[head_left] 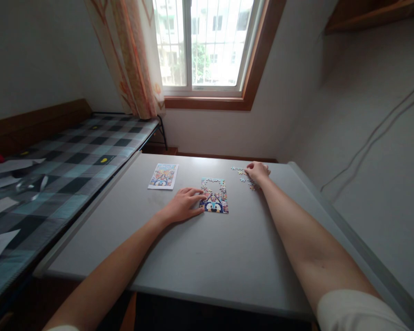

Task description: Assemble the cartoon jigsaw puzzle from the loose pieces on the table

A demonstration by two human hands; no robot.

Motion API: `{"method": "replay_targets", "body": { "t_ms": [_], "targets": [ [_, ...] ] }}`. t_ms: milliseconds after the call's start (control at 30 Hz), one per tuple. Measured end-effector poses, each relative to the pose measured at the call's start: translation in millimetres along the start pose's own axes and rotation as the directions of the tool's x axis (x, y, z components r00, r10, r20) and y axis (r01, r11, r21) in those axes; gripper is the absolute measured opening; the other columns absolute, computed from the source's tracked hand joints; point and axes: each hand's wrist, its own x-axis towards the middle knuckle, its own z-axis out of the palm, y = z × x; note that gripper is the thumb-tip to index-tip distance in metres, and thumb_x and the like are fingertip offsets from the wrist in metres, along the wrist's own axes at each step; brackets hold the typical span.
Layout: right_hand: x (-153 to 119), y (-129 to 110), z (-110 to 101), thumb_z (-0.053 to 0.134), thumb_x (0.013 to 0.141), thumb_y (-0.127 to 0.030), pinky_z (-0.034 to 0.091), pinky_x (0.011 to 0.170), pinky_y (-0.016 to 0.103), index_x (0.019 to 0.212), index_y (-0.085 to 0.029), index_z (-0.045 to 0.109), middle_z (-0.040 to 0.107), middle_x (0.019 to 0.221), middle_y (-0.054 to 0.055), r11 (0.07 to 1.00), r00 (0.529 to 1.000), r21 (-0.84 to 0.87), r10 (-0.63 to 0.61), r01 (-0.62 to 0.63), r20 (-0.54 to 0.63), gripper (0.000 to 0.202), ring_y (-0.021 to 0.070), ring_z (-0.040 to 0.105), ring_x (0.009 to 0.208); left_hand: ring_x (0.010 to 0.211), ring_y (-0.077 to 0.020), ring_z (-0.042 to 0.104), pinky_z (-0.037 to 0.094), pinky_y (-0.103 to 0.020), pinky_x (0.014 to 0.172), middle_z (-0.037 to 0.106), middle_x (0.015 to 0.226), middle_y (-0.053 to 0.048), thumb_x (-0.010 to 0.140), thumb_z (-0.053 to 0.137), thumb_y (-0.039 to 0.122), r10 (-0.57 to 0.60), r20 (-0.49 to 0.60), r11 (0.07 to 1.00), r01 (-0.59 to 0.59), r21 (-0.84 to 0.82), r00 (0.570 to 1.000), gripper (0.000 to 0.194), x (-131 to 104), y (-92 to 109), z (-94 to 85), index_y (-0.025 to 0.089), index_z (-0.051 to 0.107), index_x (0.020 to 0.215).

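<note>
a picture sheet point(163, 176) lies left of the left hand point(184, 205), whose slightly spread fingers touch the left edge of the gapped puzzle point(214, 200); among loose pieces point(241, 172), the right hand point(257, 172) curls narrowly, any hold unclear.

Two hands point(186, 204) point(257, 173), one puzzle point(214, 203), one table point(207, 257)

I see a colourful, rectangular, partly assembled jigsaw puzzle point(215, 201) lying flat near the frame's centre, blue cartoon face at its bottom, gap above; small multicoloured loose pieces point(241, 173) lie right of centre.
</note>
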Motion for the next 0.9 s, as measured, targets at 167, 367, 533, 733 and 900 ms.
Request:
{"method": "replay_targets", "body": {
  "t_ms": [167,367,533,733,900],
  "targets": [
    [0.5,3.6,-0.6,0.069,0.065,-0.025,0.038,0.089,0.045,0.079,-0.021,0.068,0.068,0.094,0.007,0.997,0.998,0.072,-0.03,0.034,-0.056,0.014,0.0291,0.052,0.102,0.118,-0.0245,0.048,0.035,-0.042,0.104,0.054,0.13,-0.004,0.087,0.056,0.043,0.001,0.0,1.0,-0.001,0.004,1.0,0.04,-0.2,-0.7,0.4,0.031,0.057,0.125],
    [-7.7,-11.0,-3.1,0.068,0.063,-0.027,0.047,0.074,0.033,0.078,-0.016,0.068,0.07,0.082,0.008,0.756,0.986,0.635,-0.102,0.161,-0.129,0.019,0.0197,0.061,0.078,0.118,-0.0241,0.048,0.035,-0.041,0.104,0.054,0.13,-0.003,0.087,0.056,0.042,0.006,-0.004,1.0,-0.006,0.008,1.0,0.039,-0.2,-0.8,1.4,0.03,0.057,0.125],
    [-47.1,-39.5,-1.2,0.077,0.056,-0.038,0.049,0.064,0.03,0.078,-0.015,0.07,0.069,0.073,0.007,0.431,0.98,0.898,-0.2,0.085,0.004,0.033,0.0153,0.06,0.066,0.118,-0.0241,0.048,0.036,-0.041,0.103,0.053,0.131,-0.003,0.087,0.057,0.042,0.017,-0.008,1.0,-0.017,0.005,1.0,0.04,0.0,-2.0,2.1,0.03,0.057,0.125],
    [-95.1,-55.3,12.8,0.085,0.046,-0.038,0.054,0.068,0.031,0.075,-0.016,0.07,0.07,0.071,0.006,0.22,0.945,0.962,-0.248,-0.161,0.215,0.039,0.0141,0.063,0.065,0.119,-0.0245,0.048,0.036,-0.042,0.104,0.053,0.132,-0.003,0.087,0.057,0.043,0.018,-0.006,1.0,-0.018,0.013,1.0,0.041,0.2,-2.1,2.5,0.031,0.056,0.127],
    [-115.6,-52.5,23.7,0.083,0.05,-0.038,0.056,0.067,0.031,0.088,-0.017,0.072,0.07,0.071,0.004,0.211,0.94,0.964,-0.262,-0.163,0.217,0.045,0.0127,0.062,0.061,0.119,-0.0243,0.048,0.035,-0.042,0.104,0.053,0.132,-0.003,0.087,0.057,0.043,0.016,-0.009,1.0,-0.016,0.013,1.0,0.041,-0.2,-2.7,3.4,0.032,0.056,0.127]
  ]
}}
